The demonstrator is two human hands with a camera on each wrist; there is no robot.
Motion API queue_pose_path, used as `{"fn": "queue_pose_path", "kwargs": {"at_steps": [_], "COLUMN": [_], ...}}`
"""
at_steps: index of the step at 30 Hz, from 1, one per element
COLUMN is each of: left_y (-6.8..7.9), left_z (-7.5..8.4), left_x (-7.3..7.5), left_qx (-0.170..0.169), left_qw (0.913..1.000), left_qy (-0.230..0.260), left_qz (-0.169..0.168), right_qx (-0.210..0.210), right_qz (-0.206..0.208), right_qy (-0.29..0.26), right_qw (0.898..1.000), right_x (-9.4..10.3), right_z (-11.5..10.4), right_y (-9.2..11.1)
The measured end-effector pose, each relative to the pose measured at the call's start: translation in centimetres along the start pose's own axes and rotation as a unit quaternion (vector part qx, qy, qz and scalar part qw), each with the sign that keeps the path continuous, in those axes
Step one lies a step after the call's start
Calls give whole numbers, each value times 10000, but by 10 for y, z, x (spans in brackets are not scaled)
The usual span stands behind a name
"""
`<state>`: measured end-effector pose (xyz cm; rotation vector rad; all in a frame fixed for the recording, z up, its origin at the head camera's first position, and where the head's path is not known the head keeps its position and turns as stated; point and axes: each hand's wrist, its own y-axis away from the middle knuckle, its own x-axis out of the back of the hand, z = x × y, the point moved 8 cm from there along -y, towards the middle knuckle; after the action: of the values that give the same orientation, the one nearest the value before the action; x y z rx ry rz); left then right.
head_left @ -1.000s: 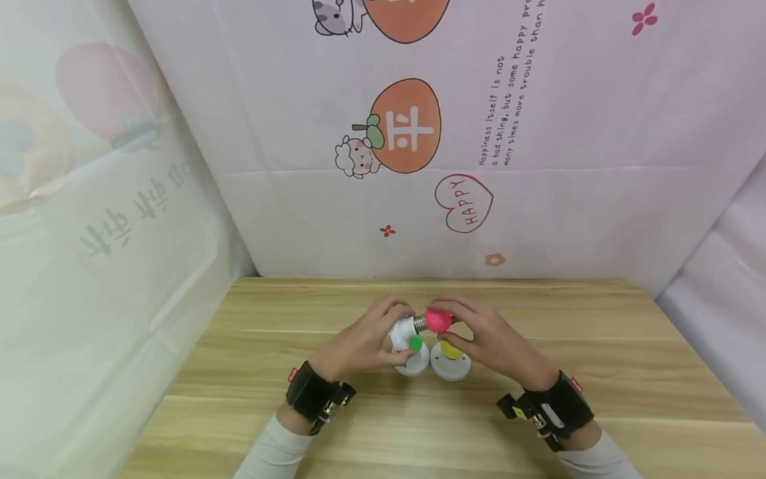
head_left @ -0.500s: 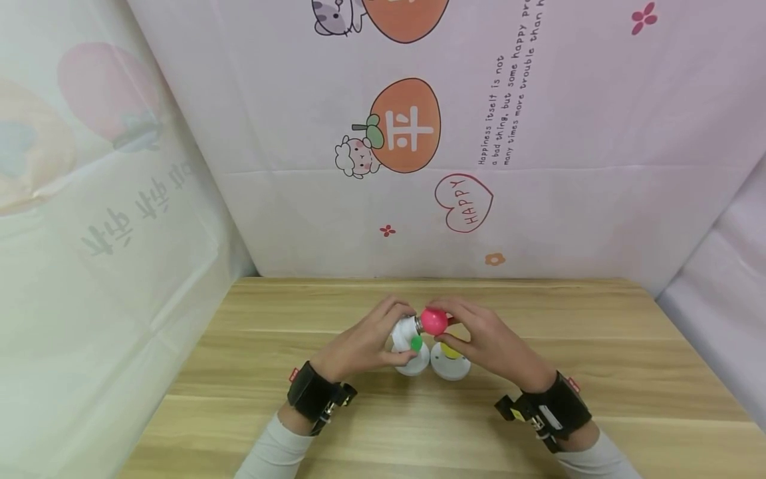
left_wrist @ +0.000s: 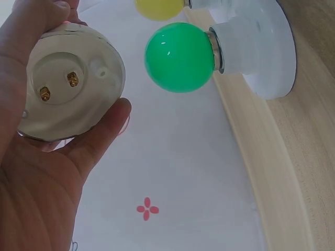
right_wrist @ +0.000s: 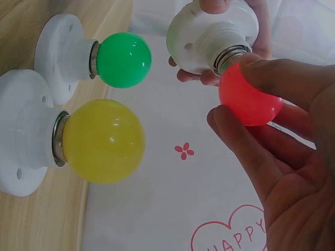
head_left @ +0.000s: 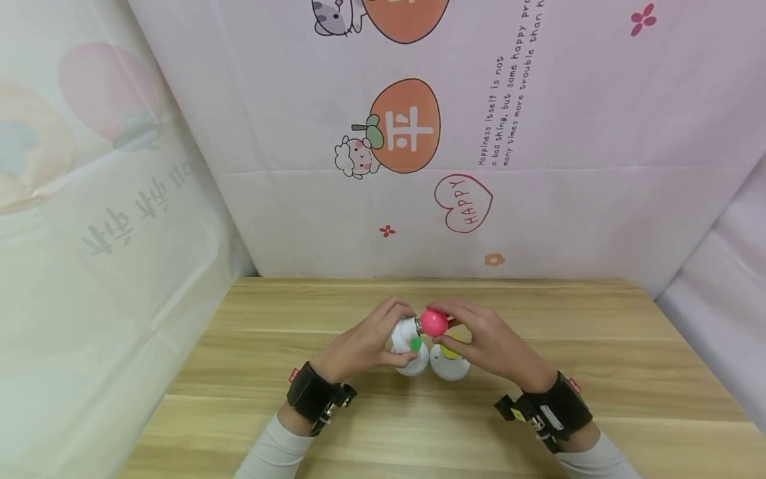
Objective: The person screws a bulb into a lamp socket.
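Observation:
My left hand [head_left: 371, 336] holds a round white lamp holder [left_wrist: 78, 99] by its rim, tilted and raised over the table. Its underside, with two brass screws, faces the left wrist camera. My right hand [head_left: 493, 342] pinches a red light bulb [right_wrist: 248, 97] between thumb and fingers. The bulb's metal screw base sits at the mouth of the holder, partly inside it, as the right wrist view shows. Below the hands, a green bulb [right_wrist: 124, 60] and a yellow bulb [right_wrist: 104, 141] are each fitted in their own white holder standing on the table.
The wooden table [head_left: 383, 426] runs up to a printed white cloth [head_left: 299, 219] hanging behind it. Another pale cloth [head_left: 120, 299] hangs at the left. The two standing holders are side by side, close under my hands. Black camera straps [head_left: 311, 392] circle both wrists.
My right hand has brought the red bulb slightly left, and its screw base has gone further into the holder, with less thread showing. My left hand has stayed nearly still.

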<state>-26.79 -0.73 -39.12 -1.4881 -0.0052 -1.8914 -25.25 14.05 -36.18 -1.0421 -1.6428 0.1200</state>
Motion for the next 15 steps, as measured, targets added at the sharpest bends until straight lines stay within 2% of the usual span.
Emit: {"fn": "queue_pose_path", "kwargs": {"at_steps": [15], "left_y": [0], "left_z": [6], "left_x": [3], "left_qx": [-136], "left_qw": [9996], "left_qy": [-241], "left_qz": [71], "right_qx": [-152], "right_qz": [-39], "right_qy": [27], "right_qw": [9999], "right_x": [-2], "right_z": [2], "right_y": [0]}}
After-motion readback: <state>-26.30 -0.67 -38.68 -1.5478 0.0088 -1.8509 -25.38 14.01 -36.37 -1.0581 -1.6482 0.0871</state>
